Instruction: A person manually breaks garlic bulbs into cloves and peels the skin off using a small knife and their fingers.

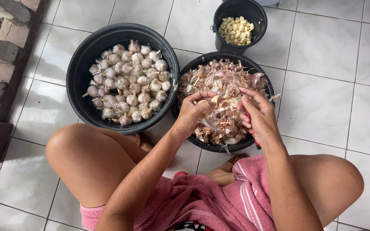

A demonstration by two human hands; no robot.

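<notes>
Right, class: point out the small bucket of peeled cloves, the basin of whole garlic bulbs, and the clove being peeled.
small bucket (223, 19), head view, on its black inner wall.
basin of whole garlic bulbs (82, 72), head view, on its bare left inner wall.
clove (215, 100), head view, on its pale exposed flesh.

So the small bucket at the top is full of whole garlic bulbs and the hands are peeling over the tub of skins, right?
Not quite. In the head view, the small bucket holds peeled cloves, not whole bulbs; the whole bulbs sit in the big tub. The left hand and right hand do work over the tub of skins.
</notes>
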